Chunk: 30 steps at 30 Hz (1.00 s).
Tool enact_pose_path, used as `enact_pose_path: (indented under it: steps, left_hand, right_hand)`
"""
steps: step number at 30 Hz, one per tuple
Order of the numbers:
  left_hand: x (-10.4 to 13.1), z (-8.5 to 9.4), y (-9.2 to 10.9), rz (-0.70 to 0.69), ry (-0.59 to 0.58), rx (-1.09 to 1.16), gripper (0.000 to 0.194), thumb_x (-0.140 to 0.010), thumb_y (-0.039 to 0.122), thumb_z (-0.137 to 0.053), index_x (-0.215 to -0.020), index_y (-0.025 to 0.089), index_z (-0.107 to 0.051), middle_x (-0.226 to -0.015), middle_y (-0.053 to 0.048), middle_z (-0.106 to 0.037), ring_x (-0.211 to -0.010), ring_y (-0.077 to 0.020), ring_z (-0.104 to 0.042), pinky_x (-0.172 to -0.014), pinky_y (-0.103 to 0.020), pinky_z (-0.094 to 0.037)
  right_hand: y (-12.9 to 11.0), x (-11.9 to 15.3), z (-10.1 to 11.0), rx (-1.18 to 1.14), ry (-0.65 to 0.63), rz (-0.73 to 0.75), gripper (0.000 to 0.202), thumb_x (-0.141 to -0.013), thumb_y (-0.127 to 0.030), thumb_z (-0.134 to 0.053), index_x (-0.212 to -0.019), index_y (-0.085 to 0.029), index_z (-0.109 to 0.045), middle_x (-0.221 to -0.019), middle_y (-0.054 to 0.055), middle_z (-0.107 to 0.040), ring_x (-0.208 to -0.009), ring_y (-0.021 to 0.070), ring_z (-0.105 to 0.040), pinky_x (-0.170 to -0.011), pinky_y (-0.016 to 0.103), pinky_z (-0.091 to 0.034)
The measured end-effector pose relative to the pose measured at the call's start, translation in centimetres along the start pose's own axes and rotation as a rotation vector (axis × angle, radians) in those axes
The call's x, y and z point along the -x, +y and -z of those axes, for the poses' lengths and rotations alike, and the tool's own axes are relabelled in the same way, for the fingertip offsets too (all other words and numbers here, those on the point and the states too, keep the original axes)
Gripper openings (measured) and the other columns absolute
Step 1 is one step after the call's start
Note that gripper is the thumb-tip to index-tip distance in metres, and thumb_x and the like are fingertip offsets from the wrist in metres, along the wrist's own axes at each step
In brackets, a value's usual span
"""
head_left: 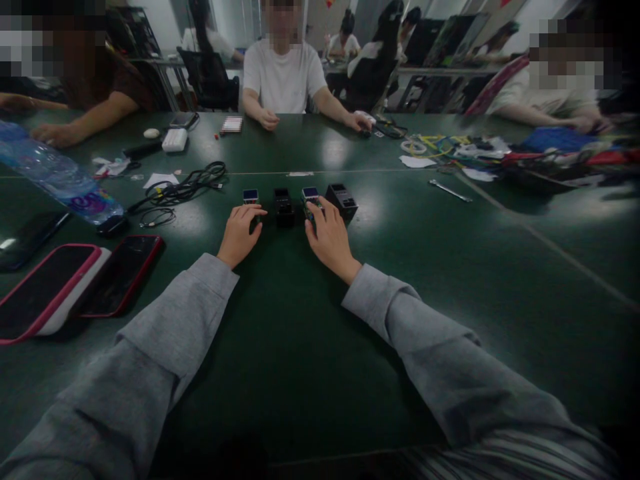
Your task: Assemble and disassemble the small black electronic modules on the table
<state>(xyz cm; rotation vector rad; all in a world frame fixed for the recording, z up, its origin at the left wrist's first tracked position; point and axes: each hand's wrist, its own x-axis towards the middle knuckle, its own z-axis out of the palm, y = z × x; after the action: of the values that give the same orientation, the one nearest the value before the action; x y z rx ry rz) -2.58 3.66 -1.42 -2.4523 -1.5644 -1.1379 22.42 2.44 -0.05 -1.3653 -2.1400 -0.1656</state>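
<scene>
On the green table (300,320), four small items stand in a row. My left hand (241,230) lies over a small circuit board with a screen (251,195) at the row's left end, its fingers curved round the board's lower part. A black case (283,205) stands between my hands. My right hand (330,233) has its fingers and thumb on a second board with a screen (311,193), which shows green parts beside the fingertips. Just beyond that hand, at the right end, sits another black case (342,199), slightly turned.
Phones (125,273) and a plastic bottle (60,177) lie at the left, near a black cable (190,187). A wrench (450,191) and a pile of wires (550,157) are at the right. Other people sit across the table.
</scene>
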Motion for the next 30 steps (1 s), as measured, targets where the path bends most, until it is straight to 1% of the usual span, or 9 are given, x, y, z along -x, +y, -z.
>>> enact_pose_path:
  steps: [2, 5, 10, 13, 17, 20, 23, 25, 30]
  left_hand:
    - [0.0, 0.0, 0.0, -0.004, 0.004, 0.001, 0.030, -0.088, 0.012, -0.059, -0.116, 0.022, -0.063, -0.127, -0.008, -0.065, -0.123, -0.0254, -0.055, -0.108, -0.048, -0.043]
    - [0.0, 0.0, 0.1, -0.005, 0.010, 0.005, 0.030, -0.088, 0.012, -0.059, -0.116, 0.021, -0.064, -0.127, -0.009, -0.065, -0.123, -0.0254, -0.055, -0.109, -0.048, -0.043]
    - [0.0, 0.1, 0.3, 0.009, -0.001, -0.002, 0.030, -0.088, 0.012, -0.059, -0.116, 0.023, -0.064, -0.128, -0.008, -0.065, -0.124, -0.0260, -0.055, -0.108, -0.049, -0.044]
    - [0.0, 0.1, 0.3, 0.009, 0.001, -0.006, 0.031, -0.088, 0.012, -0.059, -0.117, 0.023, -0.064, -0.129, -0.008, -0.064, -0.124, -0.0262, -0.054, -0.108, -0.049, -0.044]
    - [0.1, 0.0, 0.1, 0.010, 0.000, -0.004, 0.030, -0.089, 0.013, -0.058, -0.117, 0.023, -0.064, -0.129, -0.008, -0.064, -0.125, -0.0268, -0.054, -0.108, -0.050, -0.044]
    - [0.1, 0.0, 0.1, 0.015, 0.012, 0.009, 0.029, -0.090, 0.015, -0.057, -0.117, 0.023, -0.063, -0.130, -0.008, -0.064, -0.125, -0.0271, -0.054, -0.108, -0.051, -0.043]
    - [0.0, 0.0, 0.3, 0.035, 0.055, 0.027, 0.025, -0.091, 0.017, -0.057, -0.115, 0.023, -0.063, -0.129, -0.008, -0.064, -0.124, -0.0266, -0.054, -0.107, -0.050, -0.044]
    - [-0.1, 0.1, 0.4, 0.056, 0.105, 0.042, 0.022, -0.092, 0.017, -0.056, -0.112, 0.023, -0.063, -0.126, -0.008, -0.065, -0.123, -0.0257, -0.055, -0.107, -0.049, -0.044]
    - [-0.2, 0.2, 0.1, 0.179, 0.216, 0.129, 0.017, -0.092, 0.016, -0.055, -0.104, 0.024, -0.064, -0.117, -0.007, -0.067, -0.117, -0.0245, -0.058, -0.104, -0.048, -0.046]
  right_hand:
    - [0.3, 0.0, -0.3, -0.005, -0.011, -0.032, 0.045, -0.101, -0.026, -0.040, -0.142, -0.011, -0.049, -0.148, 0.018, -0.043, -0.135, 0.0318, -0.044, -0.109, 0.049, -0.047]
    - [0.5, 0.0, -0.5, -0.012, -0.049, 0.004, 0.045, -0.100, -0.025, -0.042, -0.141, -0.008, -0.050, -0.149, 0.020, -0.042, -0.134, 0.0329, -0.045, -0.110, 0.050, -0.046]
    - [0.4, 0.1, -0.7, -0.036, -0.069, 0.027, 0.048, -0.103, -0.031, -0.037, -0.147, -0.015, -0.044, -0.153, 0.017, -0.039, -0.138, 0.0329, -0.042, -0.110, 0.056, -0.046]
    - [0.3, 0.0, -0.7, -0.027, -0.079, 0.034, 0.049, -0.104, -0.037, -0.036, -0.149, -0.017, -0.043, -0.155, 0.016, -0.037, -0.139, 0.0321, -0.042, -0.110, 0.055, -0.045]
    - [0.9, -0.2, -0.1, 0.032, 0.021, 0.005, 0.046, -0.105, -0.035, -0.033, -0.147, -0.019, -0.044, -0.154, 0.014, -0.039, -0.144, 0.0290, -0.035, -0.118, 0.056, -0.032]
    - [2.9, -0.6, 0.4, 0.057, 0.128, -0.088, 0.044, -0.104, -0.032, -0.032, -0.145, -0.025, -0.047, -0.156, 0.012, -0.037, -0.146, 0.0312, -0.031, -0.118, 0.062, -0.026]
    - [5.6, -1.0, 0.1, 0.044, 0.167, -0.201, 0.046, -0.103, -0.035, -0.036, -0.146, -0.023, -0.047, -0.155, 0.015, -0.037, -0.143, 0.0362, -0.035, -0.112, 0.063, -0.033]
    - [7.0, -1.2, -0.4, 0.027, 0.144, -0.241, 0.049, -0.102, -0.038, -0.040, -0.147, -0.020, -0.047, -0.151, 0.019, -0.040, -0.138, 0.0382, -0.041, -0.107, 0.062, -0.040]
    - [7.7, -1.1, -1.3, -0.001, 0.075, -0.217, 0.046, -0.100, -0.030, -0.040, -0.142, -0.015, -0.053, -0.148, 0.022, -0.043, -0.131, 0.0366, -0.050, -0.103, 0.058, -0.047]
